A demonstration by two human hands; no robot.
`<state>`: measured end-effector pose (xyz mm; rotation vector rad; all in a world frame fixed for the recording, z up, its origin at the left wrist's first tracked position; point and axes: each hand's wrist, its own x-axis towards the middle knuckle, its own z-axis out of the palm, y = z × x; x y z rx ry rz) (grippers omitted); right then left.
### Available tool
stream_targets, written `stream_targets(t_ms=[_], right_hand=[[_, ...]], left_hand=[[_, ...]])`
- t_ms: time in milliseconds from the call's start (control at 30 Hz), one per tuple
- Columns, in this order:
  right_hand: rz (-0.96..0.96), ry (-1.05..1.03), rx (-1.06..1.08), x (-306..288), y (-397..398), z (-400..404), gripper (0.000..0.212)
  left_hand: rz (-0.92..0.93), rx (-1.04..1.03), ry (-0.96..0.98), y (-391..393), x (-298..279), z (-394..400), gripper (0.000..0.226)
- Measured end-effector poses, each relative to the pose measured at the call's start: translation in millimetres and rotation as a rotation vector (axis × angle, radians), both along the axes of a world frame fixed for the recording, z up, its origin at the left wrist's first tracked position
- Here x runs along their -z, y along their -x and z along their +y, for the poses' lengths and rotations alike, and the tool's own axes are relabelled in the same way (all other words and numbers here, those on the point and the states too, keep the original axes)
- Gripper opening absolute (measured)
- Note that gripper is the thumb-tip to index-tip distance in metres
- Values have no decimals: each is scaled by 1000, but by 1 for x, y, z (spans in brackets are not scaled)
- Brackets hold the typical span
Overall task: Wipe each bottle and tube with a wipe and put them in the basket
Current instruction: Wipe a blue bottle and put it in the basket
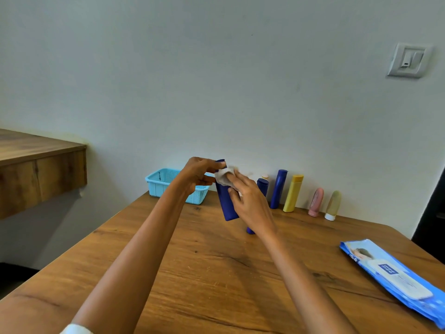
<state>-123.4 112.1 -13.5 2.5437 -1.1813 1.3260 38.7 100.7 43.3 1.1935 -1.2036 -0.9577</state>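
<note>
I see a light switch on the wall, and a wooden shelf on my left.

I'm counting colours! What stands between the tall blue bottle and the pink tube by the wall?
In the head view, one yellow bottle stands between the tall blue bottle and the pink tube.

I count three blue bottles, one yellow bottle, two tubes, one basket, one wipe, one wipes pack.

Blue bottle upright, white wipe atop.
</note>
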Motion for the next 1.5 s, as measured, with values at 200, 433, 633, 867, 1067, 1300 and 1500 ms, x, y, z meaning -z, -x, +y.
stream_targets(t_ms=[200,433,633,867,1067,1300,1500], right_hand=[[-214,-29,-116,8,12,0,24],[-182,30,-119,5,18,-2,20],[-28,-105,-53,1,8,-5,55],[20,123,-22,1,13,1,41],[182,348,9,5,22,4,17],[107,224,9,1,11,7,14],[-87,117,43,-3,6,5,22]], left_hand=[[129,-133,70,-14,-2,-1,19],[146,-93,41,-20,-1,-2,31],[-10,78,-29,-2,0,0,17],[53,-11,-16,-3,2,-3,31],[158,-134,36,-17,5,-6,26],[32,-10,-80,-9,6,-4,31],[-145,76,-42,1,2,1,17]])
